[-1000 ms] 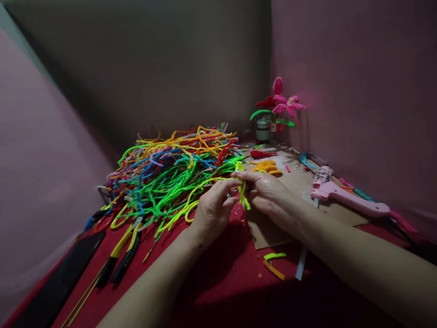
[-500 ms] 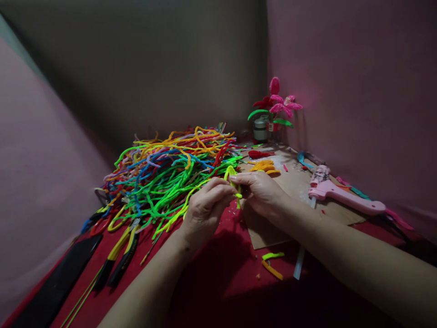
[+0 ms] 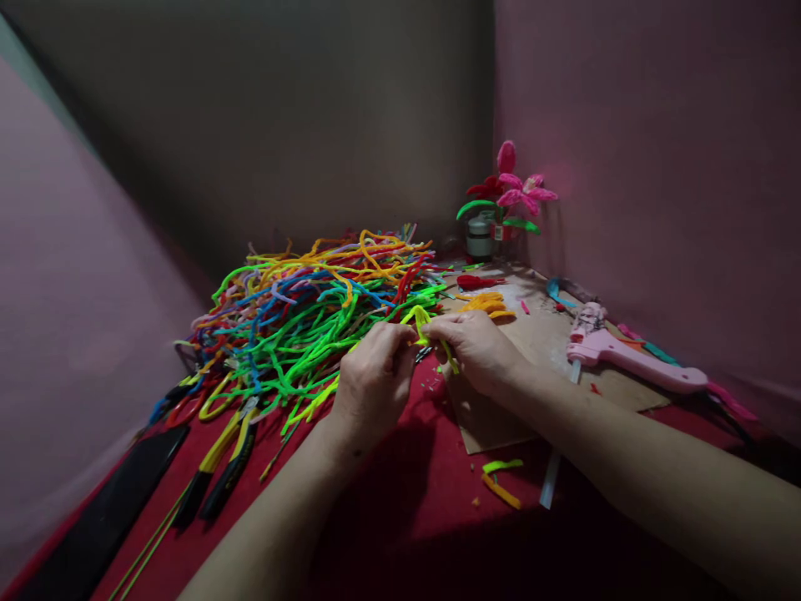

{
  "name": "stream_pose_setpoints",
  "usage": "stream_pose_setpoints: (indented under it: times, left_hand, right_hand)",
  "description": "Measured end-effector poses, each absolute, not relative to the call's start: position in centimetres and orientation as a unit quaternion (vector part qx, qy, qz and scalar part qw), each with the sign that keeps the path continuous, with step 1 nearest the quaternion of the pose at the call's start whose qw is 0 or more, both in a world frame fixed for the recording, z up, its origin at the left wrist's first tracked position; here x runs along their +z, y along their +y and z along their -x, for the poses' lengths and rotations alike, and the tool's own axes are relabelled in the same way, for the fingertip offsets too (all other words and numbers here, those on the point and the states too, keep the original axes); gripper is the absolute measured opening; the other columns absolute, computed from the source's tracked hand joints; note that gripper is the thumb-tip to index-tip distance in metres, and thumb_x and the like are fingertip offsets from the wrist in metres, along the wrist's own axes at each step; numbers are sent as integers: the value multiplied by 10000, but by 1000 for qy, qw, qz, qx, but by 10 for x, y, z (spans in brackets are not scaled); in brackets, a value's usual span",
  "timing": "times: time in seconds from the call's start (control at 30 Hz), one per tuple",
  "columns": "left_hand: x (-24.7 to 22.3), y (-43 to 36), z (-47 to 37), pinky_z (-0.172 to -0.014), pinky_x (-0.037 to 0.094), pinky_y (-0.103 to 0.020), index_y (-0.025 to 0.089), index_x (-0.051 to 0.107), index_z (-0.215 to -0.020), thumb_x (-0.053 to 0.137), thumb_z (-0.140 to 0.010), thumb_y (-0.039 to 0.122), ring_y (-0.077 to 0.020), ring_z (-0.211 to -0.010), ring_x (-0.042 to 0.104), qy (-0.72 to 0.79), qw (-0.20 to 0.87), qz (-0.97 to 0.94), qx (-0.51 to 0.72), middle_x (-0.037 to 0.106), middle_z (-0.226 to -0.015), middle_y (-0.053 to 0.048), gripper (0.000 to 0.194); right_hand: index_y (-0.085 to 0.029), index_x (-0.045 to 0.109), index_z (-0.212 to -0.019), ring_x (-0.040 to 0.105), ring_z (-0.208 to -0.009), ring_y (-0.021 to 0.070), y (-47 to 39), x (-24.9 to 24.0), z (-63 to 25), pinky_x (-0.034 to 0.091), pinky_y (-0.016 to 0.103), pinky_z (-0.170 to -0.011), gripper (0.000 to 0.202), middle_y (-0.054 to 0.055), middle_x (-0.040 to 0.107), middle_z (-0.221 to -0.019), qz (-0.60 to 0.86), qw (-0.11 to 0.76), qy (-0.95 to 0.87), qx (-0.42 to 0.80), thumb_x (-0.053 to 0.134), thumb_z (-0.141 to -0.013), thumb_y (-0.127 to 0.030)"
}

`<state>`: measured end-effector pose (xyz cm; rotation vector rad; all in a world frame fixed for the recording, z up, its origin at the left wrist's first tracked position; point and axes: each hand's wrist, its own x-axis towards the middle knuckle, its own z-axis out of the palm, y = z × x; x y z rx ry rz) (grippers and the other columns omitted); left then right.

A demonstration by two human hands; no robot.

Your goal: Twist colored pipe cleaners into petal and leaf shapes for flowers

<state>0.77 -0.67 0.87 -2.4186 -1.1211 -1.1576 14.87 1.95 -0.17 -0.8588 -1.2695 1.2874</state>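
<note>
Between my two hands is a bent yellow pipe cleaner (image 3: 420,317), its loop rising above the fingertips. My left hand (image 3: 375,367) pinches its left side, with the fingers curled in. On the other side my right hand (image 3: 479,349) grips it between thumb and fingers, and a loose end hangs below that thumb. Just behind the hands lies a big heap of pipe cleaners (image 3: 300,351) in green, orange, blue, red and other colours. A small dark metal piece (image 3: 424,354) shows under the fingers; its kind is unclear.
Yellow-black pliers (image 3: 229,459) lie at left beside a black flat strip (image 3: 113,509). A pink glue gun (image 3: 632,355) rests on a cardboard sheet (image 3: 494,426) at right. Behind stand pipe-cleaner flowers (image 3: 526,194) by a small jar (image 3: 480,235). Orange petals (image 3: 485,305) and cut scraps (image 3: 501,492) lie about.
The yellow loop has widened and tilted, and its loose end now hangs to the right. My left hand has turned, its fingers curling further in. The dark metal piece has come into sight.
</note>
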Motion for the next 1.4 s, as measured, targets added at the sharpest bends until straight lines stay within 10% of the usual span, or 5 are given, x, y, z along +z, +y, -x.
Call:
stream_pose_setpoints:
  times: [1.03,1.4]
  left_hand:
    - [-5,-11,-16,-577,458,-223,131,440,-1074,468,-824,149,-149,-734,616,-435,237,812,-310,622,-854,-58,252]
    - [5,-10,-12,-678,507,-235,201,481,-1033,571,-767,147,-106,-728,602,-412,-16,791,-452,585,-932,-28,286]
  right_hand:
    - [-141,489,-453,334,-477,69,8,5,-148,252,224,-469,192,-49,405,-457,370,506,-598,499,507,-640,-181]
    - [-132,539,-470,399,-430,69,16,3,-151,300,212,-430,143,-23,470,-447,361,527,-536,552,521,-612,-139]
